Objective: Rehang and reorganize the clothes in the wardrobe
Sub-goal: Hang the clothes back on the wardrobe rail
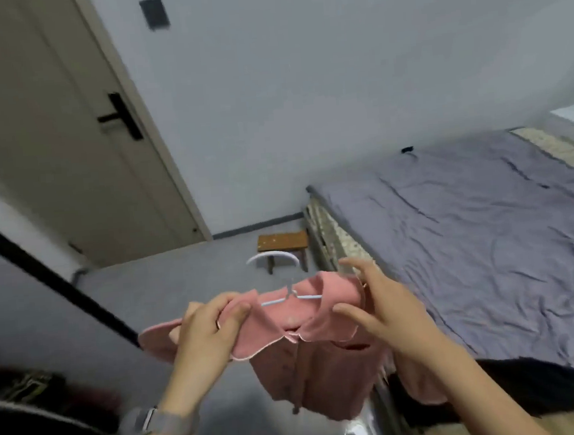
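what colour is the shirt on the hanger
The shirt is pink, with pale trim along its collar edge; the head view shows it best.

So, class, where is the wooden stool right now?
In the head view the wooden stool stands on the floor at centre, beside the left edge of the bed, just beyond the white hanger holding the pink shirt.

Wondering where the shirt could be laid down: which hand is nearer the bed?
Right. The right hand holds the pink shirt beside the bed edge; the left hand grips its other shoulder, farther out over the floor.
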